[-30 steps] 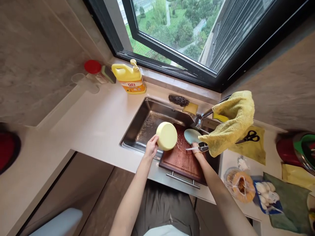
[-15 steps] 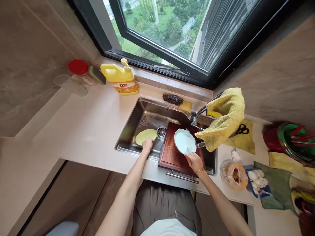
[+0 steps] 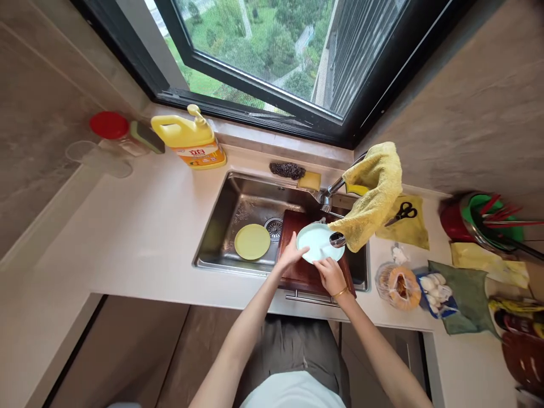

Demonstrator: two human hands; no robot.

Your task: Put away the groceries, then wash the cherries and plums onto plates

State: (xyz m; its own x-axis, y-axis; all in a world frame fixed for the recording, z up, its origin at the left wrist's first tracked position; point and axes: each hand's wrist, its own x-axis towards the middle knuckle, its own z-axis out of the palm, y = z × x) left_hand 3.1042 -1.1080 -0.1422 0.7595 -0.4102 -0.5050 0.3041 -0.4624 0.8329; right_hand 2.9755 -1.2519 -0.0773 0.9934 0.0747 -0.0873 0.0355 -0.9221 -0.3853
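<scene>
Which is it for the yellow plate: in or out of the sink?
In: the yellow plate lies on the bottom of the sink, inside its rim, beside the drain strainer.

We are in a kitchen, and it looks like a home one. We see a steel sink [image 3: 257, 194] with a tap [image 3: 326, 202] set in a pale counter [image 3: 140, 238], a dish [image 3: 252, 242] in the sink, a plate [image 3: 312, 236] over a wooden board [image 3: 290, 225], and soap [image 3: 190, 141], a scourer [image 3: 288, 170] and a sponge [image 3: 309, 181] behind. On the right we find scissors [image 3: 407, 210] and wrapped produce [image 3: 404, 289]; our window [image 3: 263, 54] overlooks trees.
</scene>
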